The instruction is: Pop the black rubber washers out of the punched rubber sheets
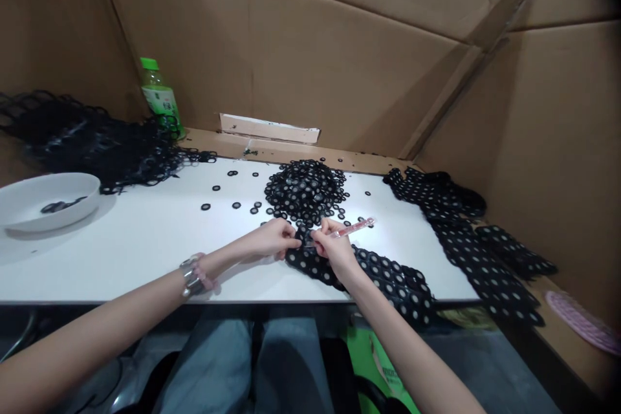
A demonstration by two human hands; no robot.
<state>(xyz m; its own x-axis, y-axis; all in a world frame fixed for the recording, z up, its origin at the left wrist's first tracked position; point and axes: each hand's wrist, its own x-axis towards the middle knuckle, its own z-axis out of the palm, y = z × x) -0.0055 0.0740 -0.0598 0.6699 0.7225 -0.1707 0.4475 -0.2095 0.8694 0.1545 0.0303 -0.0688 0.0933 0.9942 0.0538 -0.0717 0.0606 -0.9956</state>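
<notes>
In front of me, on the white table, my left hand [277, 239] pinches the left end of a panel of linked black discs with pale centres [388, 275]. My right hand [336, 247] is closed around a slim pen-like tool with a clear and red handle [356, 227]. The tool's handle points up to the right, while its tip meets the panel close to my left fingertips; the tip itself is too small to make out. Just beyond both hands rises a heap of loose black discs [305, 187]. The panel runs right, under my right wrist, and over the table's front edge.
Finished-looking disc panels [466, 252] lie along the right side. A tangle of black loops [92, 142], a white bowl [53, 204] with black pieces and a green-capped bottle [162, 100] stand at left. Cardboard walls [339, 58] enclose the table. A pink oval pad [582, 320] lies far right.
</notes>
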